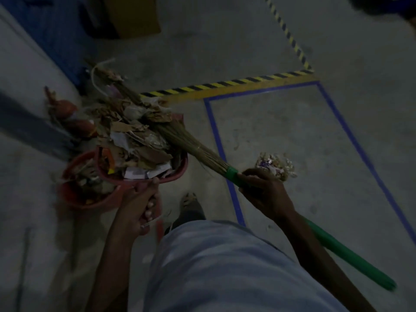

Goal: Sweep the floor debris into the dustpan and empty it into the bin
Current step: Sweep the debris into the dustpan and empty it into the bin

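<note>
1. Where the view is nearest, a pale striped garment [225, 266] fills the lower middle, and a dark shoe [191, 208] stands on the grey concrete floor [281, 143] just ahead of it
2. While the left hand [139, 206] keeps a clenched grip on the red handle of the dustpan [177, 167], the pan is held off the floor, heaped with debris [135, 140] of torn brown cardboard, white paper scraps and crumpled wrappers
3. Gripped in the right hand [263, 192] is the green handle of the broom [180, 140], close to the band where the bristles begin; the same hand also holds a crumpled clear wrapper [276, 165] against the handle
4. From that hand the green shaft runs back toward the lower right, and the straw bristles reach forward and left, lying across the top of the heap in the pan
5. Just below and left of the pan sits a round red bin [74, 197], partly under its edge and already holding rubbish
6. Beyond the bin an orange-red object [74, 118] lies by a pale wall; it is too blurred to identify
7. To the right, blue tape [218, 140] outlines a rectangle on the floor
8. Farther on, yellow-and-black hazard tape [225, 83] runs across and turns away
9. Farthest, a brown cardboard box [132, 14] stands near a blue panel
</note>
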